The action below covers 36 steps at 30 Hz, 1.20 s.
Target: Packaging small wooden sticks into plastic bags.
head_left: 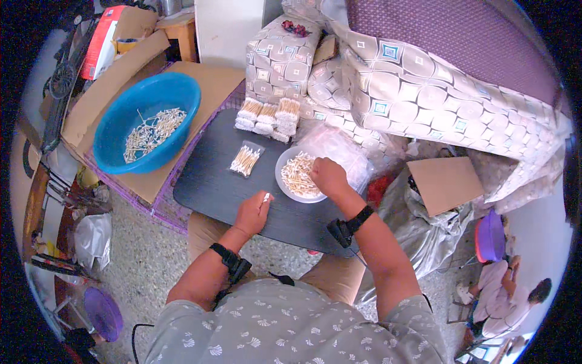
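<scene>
- Nearest the camera, a dark, matte board [212, 188] lies across the person's lap as a desk; unsupported at its edges, it looks likely to tip if a knee shifts, sliding everything off.
- The left hand [253, 212] rests on the board, fingers pinching a few cotton swabs [265, 196] whose white tips show; so light a bundle could easily fan out or drop.
- To the right, the right hand [329, 176] curls, knuckles up, into a shallow white bowl [285, 187] heaped with loose wooden-stemmed swabs [297, 173]; whether it grips any cannot be told. The bowl sits near the board's right side, and a nudge could spill it.
- Farther, a slick clear packet [245, 160] of swabs lies flat.
- At the far edge, bundled swabs [268, 116] stand upright and could topple.
- Far left, a glossy blue plastic basin [121, 121] holds scattered swabs.
</scene>
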Each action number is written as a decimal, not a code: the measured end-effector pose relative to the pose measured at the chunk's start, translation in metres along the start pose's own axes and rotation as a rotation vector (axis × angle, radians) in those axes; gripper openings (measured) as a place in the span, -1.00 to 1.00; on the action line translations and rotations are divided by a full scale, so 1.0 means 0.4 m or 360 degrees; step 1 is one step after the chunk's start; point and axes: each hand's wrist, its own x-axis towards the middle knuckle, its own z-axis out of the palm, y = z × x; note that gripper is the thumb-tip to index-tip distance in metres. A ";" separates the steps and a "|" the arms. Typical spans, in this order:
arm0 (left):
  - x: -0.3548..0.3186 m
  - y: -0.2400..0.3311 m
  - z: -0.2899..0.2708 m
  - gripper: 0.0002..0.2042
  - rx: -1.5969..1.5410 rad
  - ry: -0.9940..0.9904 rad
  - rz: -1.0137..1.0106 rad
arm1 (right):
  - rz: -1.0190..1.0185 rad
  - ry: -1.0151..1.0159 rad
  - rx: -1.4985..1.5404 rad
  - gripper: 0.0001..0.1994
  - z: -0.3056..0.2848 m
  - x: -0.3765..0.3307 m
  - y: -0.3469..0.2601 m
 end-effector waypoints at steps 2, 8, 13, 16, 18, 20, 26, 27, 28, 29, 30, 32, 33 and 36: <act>0.003 0.004 0.001 -0.85 -0.0006 0.0005 0.0019 | -0.0003 0.0031 0.0036 -0.80 0.009 0.001 0.010; 0.005 0.013 -0.002 -0.85 0.0065 0.0046 0.0033 | 0.0032 0.0128 0.0124 -0.84 -0.005 -0.007 -0.001; -0.003 0.003 0.010 -0.82 0.0120 0.0021 -0.0057 | -0.0014 0.0447 0.0913 -0.86 -0.041 -0.030 -0.013; -0.006 -0.011 0.017 -0.80 0.0050 0.0047 0.0013 | 0.0055 0.0329 0.1327 -0.88 -0.053 -0.058 -0.027; -0.009 -0.021 0.018 -0.80 0.0061 0.0051 0.0006 | 0.0140 0.0197 0.1592 -0.89 -0.066 -0.096 -0.053; -0.003 -0.007 0.017 -0.80 0.0069 0.0040 0.0012 | 0.0240 0.0075 0.1853 -0.90 -0.065 -0.141 -0.069; 0.009 0.004 0.005 -0.80 -0.0110 0.0126 -0.0009 | 0.0263 -0.0232 0.2188 -0.91 -0.008 -0.266 -0.112; 0.008 0.018 -0.001 -0.79 -0.0279 -0.0020 -0.0193 | 0.0285 -0.0207 0.2225 -0.90 0.009 -0.282 -0.114; 0.008 0.048 -0.008 -0.78 -0.0446 -0.0173 -0.0375 | 0.0297 -0.0189 0.2234 -0.90 0.022 -0.295 -0.110; 0.004 0.072 -0.003 -0.78 -0.0438 -0.0189 -0.0370 | 0.0294 -0.0193 0.2205 -0.90 0.035 -0.306 -0.109; -0.002 0.097 0.008 -0.78 -0.0695 -0.0286 -0.0511 | 0.0290 -0.0195 0.2176 -0.89 0.049 -0.315 -0.107; -0.016 0.124 0.036 -0.78 -0.0937 -0.0388 -0.0651 | 0.0283 -0.0159 0.2157 -0.89 0.082 -0.331 -0.103; -0.021 0.128 0.055 -0.79 -0.0944 -0.0355 -0.0608 | 0.0272 -0.0133 0.2124 -0.89 0.099 -0.337 -0.102; -0.027 0.151 0.063 -0.80 -0.0905 -0.0400 -0.0517 | 0.0320 -0.0069 0.1857 -0.89 0.135 -0.352 -0.089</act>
